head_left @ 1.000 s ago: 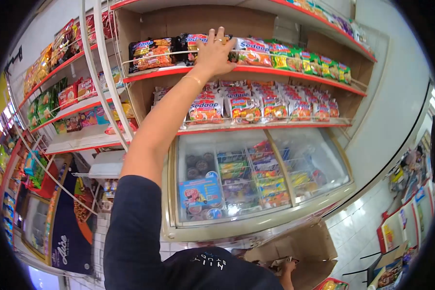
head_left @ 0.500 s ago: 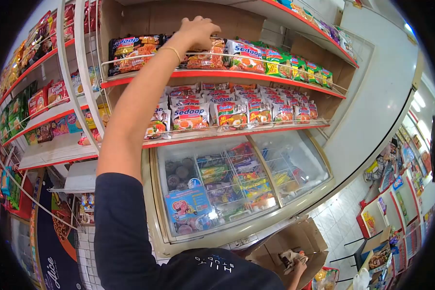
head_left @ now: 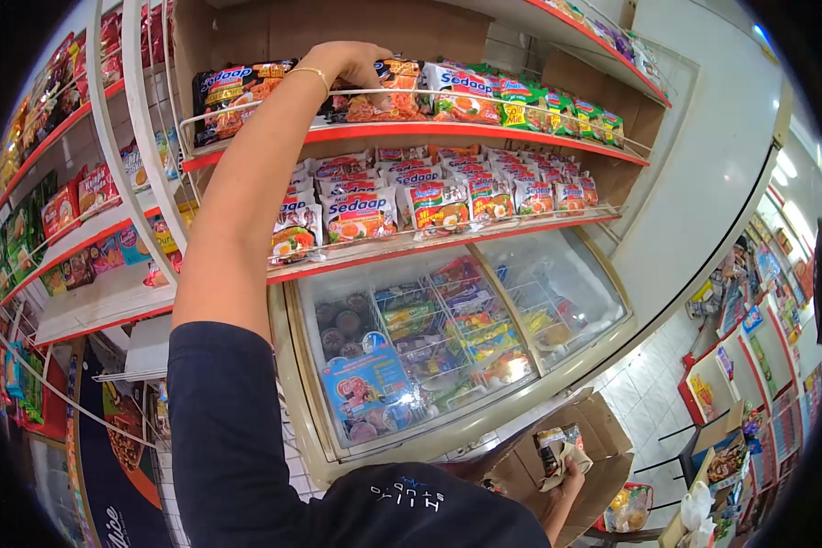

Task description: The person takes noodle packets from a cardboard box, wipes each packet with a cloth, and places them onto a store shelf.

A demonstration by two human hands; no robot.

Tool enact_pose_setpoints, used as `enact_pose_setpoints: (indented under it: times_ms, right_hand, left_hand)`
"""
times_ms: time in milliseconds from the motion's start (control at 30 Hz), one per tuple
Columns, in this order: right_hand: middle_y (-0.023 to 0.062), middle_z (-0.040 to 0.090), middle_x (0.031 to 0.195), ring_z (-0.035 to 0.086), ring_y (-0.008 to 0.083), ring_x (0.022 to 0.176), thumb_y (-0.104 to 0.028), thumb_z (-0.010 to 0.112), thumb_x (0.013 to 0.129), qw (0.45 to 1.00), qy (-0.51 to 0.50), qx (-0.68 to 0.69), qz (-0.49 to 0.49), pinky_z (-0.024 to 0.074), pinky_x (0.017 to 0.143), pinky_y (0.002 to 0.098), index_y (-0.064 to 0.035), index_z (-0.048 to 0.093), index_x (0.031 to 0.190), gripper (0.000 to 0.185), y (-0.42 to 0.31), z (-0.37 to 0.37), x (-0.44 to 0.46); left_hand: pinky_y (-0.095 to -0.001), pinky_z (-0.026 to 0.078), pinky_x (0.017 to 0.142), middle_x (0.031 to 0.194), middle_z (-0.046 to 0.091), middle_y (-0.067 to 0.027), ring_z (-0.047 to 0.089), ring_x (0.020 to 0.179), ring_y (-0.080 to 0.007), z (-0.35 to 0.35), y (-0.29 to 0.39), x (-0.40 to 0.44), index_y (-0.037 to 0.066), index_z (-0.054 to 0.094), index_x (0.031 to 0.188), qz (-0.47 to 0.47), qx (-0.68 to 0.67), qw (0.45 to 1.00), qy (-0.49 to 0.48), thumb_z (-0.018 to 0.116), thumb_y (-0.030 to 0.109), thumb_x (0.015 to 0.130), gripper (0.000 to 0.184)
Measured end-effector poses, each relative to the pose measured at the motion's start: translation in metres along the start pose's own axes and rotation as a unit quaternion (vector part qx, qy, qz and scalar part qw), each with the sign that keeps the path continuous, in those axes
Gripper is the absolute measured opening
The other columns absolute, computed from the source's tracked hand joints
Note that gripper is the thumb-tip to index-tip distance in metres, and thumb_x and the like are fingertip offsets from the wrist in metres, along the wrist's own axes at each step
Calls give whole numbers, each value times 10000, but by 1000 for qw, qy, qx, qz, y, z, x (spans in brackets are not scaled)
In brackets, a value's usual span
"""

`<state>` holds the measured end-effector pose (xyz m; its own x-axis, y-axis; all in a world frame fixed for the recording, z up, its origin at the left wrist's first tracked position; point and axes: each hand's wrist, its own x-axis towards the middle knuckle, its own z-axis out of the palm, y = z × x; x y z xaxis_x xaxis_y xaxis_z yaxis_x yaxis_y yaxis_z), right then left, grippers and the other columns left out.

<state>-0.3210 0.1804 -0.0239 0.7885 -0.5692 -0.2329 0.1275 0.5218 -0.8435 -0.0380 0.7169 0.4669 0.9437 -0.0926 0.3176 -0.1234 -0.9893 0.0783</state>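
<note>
My left hand (head_left: 349, 60), with a thin bracelet at the wrist, reaches over the wire rail of the upper shelf. Its fingers bend down onto an orange and black noodle packet (head_left: 399, 80), one finger pressed against the front. Black-and-orange Sedaap packets (head_left: 237, 89) stand to the left, a white Sedaap packet (head_left: 464, 91) to the right. Low on the right, my right hand (head_left: 568, 484) grips a small packet (head_left: 554, 449), dark and beige, over an open cardboard box (head_left: 605, 429); its label is too small to read.
Below, a lower shelf (head_left: 402, 247) carries rows of noodle packets. Underneath stands a glass-topped freezer (head_left: 447, 438) with ice creams inside. White uprights (head_left: 155, 137) and snack shelves lie at the left. A plastic bag (head_left: 699, 507) and more racks are at the right.
My left hand has come down from above the upper shelf, fingers now on the noodle packet. My right hand has lifted and turned the small packet over the box. The view has shifted slightly.
</note>
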Motion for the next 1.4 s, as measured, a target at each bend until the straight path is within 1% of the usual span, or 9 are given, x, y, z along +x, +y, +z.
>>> enact_pose_setpoints:
  times_ms: [400, 533, 633, 733, 867, 933, 1000, 1100, 1400]
  right_hand:
    - [88, 600, 810, 599, 206, 602, -23, 559, 718, 1000, -1, -4, 7, 510, 477, 304, 44, 547, 950, 242, 8, -15, -5]
    - [95, 606, 836, 612, 205, 697, -13, 549, 719, 999, -30, -5, -31, 528, 601, 308, 49, 544, 957, 246, -24, 32, -30]
    - [117, 603, 863, 611, 212, 731, 28, 552, 691, 995, -96, 10, -24, 516, 654, 320, 43, 516, 980, 291, -32, 45, -30]
    - [121, 607, 825, 605, 198, 707, 25, 577, 635, 987, -160, 7, -18, 502, 631, 294, 48, 525, 928, 298, -41, 73, -42]
    - [120, 614, 758, 587, 185, 703, 7, 626, 518, 935, -339, -96, 33, 459, 628, 269, 62, 609, 755, 243, -53, 115, -48]
    - [124, 617, 790, 572, 190, 775, 6, 647, 534, 818, -547, -180, -12, 438, 677, 297, 50, 646, 739, 209, -55, 137, -46]
    - [115, 612, 784, 559, 187, 792, 5, 660, 546, 786, -581, -210, 4, 426, 693, 299, 38, 655, 743, 200, -54, 159, -51]
    - [72, 580, 769, 525, 166, 783, -11, 698, 581, 695, -662, -276, 54, 402, 696, 282, 11, 664, 781, 205, -47, 172, -41]
    - [52, 549, 844, 517, 154, 792, -17, 693, 643, 577, -759, -292, 80, 396, 689, 270, 10, 641, 825, 191, -37, 217, -35]
  left_hand:
    - [-392, 359, 959, 1276, 431, -125, 422, 1164, -284, 6, -26, 5, 141, 399, 1279, 43, 24, 997, 53, 777, 463, 499, 924]
    - [-350, 402, 905, 1151, 532, -153, 509, 1062, -286, 8, -29, 3, 83, 526, 1160, 220, 0, 900, 377, 674, 431, 678, 613]
    - [-287, 447, 822, 1068, 582, -111, 571, 955, -188, 27, 14, -42, 31, 542, 1110, 225, -184, 843, 453, 636, 275, 777, 422]
    - [-279, 472, 754, 938, 623, -45, 587, 860, -132, 80, 99, -143, -10, 589, 999, 177, -538, 780, 265, 646, 177, 766, 304]
    - [-342, 402, 915, 1264, 430, -88, 428, 1154, -196, 204, 151, -227, 96, 389, 1279, 233, -519, 812, -129, 669, 215, 753, 608]
    - [-333, 397, 919, 1283, 410, -103, 402, 1177, -200, 272, 163, -254, 119, 304, 1331, 149, -649, 689, -287, 657, 283, 766, 686]
    - [-318, 385, 930, 1298, 390, -127, 384, 1192, -197, 299, 168, -280, 70, 259, 1342, 35, -792, 444, -417, 633, 364, 771, 744]
    - [-307, 382, 931, 1283, 408, -136, 400, 1181, -197, 337, 164, -313, -2, 254, 1325, -12, -833, 318, -453, 604, 410, 772, 774]
    - [-274, 419, 863, 1145, 528, -100, 513, 1032, -150, 322, 151, -332, -39, 415, 1210, -127, -824, 415, -365, 563, 234, 843, 482]
